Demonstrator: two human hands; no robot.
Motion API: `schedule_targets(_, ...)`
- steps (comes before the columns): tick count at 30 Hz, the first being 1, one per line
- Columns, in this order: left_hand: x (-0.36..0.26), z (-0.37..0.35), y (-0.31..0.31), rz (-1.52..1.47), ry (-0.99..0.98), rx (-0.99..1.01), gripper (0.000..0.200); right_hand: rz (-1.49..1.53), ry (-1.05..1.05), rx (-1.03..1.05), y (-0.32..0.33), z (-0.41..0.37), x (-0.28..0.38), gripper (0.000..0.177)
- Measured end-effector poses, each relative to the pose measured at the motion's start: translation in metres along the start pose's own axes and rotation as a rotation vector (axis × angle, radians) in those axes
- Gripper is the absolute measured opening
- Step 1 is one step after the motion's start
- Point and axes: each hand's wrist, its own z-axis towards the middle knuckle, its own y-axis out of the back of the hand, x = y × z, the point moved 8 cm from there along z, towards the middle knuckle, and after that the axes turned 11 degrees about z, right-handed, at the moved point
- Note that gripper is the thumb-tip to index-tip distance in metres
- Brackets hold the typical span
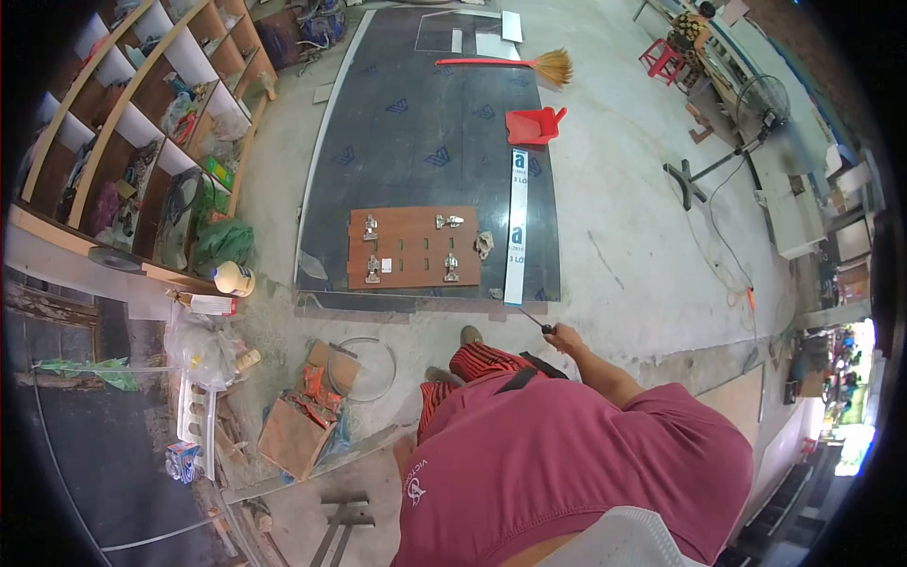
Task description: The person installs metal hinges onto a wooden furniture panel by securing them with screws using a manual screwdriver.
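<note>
My right hand [564, 339] is closed around the dark handle of a screwdriver [547, 329]. Its thin shaft points up and left, toward the lower end of a white strip with blue lettering [516, 227]. Left of that strip, a brown wooden panel [413, 248] with several metal hinges [452, 266] and small slots lies on a large dark board [416, 142]. A crumpled scrap [485, 246] sits at the panel's right edge. Only a sliver of my left arm shows beside my shirt; the left hand itself is hidden.
On the board's right side lie a red dustpan [534, 126] and a broom [553, 66]. Cluttered shelves [142, 123] stand left, a floor fan [761, 104] right. Cardboard [293, 439] lies near my feet. A person [690, 33] is at the far right bench.
</note>
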Motion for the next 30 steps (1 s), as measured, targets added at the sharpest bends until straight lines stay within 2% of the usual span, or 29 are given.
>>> schedule_targets(3,0.016,0.016,0.013,-0.281,0.293,-0.034,0.035,0.054,-0.034,-0.031,0.007,-0.011,-0.001,0.044)
schedule_targets(5,0.023,0.016,0.021,-0.478,0.515,-0.086,0.032,-0.076,0.080,-0.006,-0.003,0.009,-0.009,0.042)
schedule_targets(6,0.026,0.017,0.023,-0.582,0.627,-0.126,0.030,-0.011,0.067,0.002,-0.001,0.001,0.002,0.041)
schedule_targets(9,0.031,-0.007,0.020,-0.893,0.945,-0.225,0.026,0.063,0.019,0.009,-0.007,-0.004,0.027,0.044)
schedule_targets(10,0.026,-0.037,0.018,-0.997,1.041,-0.252,0.024,0.054,0.033,0.013,-0.009,0.003,0.037,0.044)
schedule_targets(12,0.050,-0.041,0.024,-1.202,1.216,-0.287,0.022,-0.118,0.193,0.072,-0.022,0.019,0.051,0.043)
schedule_targets(13,0.047,-0.065,0.025,-1.303,1.301,-0.296,0.021,-0.117,0.192,0.070,-0.021,0.016,0.059,0.043)
schedule_targets(15,0.042,-0.107,0.018,-1.495,1.472,-0.303,0.018,0.046,0.483,0.076,-0.017,0.002,0.105,0.040)
schedule_targets(17,0.052,-0.066,0.017,-1.503,1.143,-0.264,0.017,0.024,0.472,0.001,-0.015,0.011,0.110,0.038)
schedule_targets(18,0.052,-0.057,0.025,-1.496,1.145,-0.262,0.017,-0.007,0.469,-0.076,-0.014,0.014,0.110,0.036)
schedule_targets(20,0.041,-0.028,0.051,-1.108,1.018,-0.094,0.011,-0.003,0.467,-0.082,-0.014,0.014,0.109,0.036)
schedule_targets(23,0.035,-0.023,0.041,-1.113,1.024,-0.044,0.009,0.049,0.482,-0.038,-0.008,0.006,0.110,0.037)
schedule_targets(25,0.057,-0.051,-0.042,-1.202,1.079,-0.052,0.010,-0.041,0.192,0.046,-0.012,0.010,0.076,0.045)
schedule_targets(26,0.061,-0.060,-0.058,-1.289,1.140,-0.059,0.011,-0.034,0.186,0.043,-0.013,0.007,0.067,0.045)
schedule_targets(30,0.057,-0.026,-0.065,-1.354,1.153,-0.032,0.013,-0.040,0.032,-0.020,0.008,0.016,0.027,0.044)
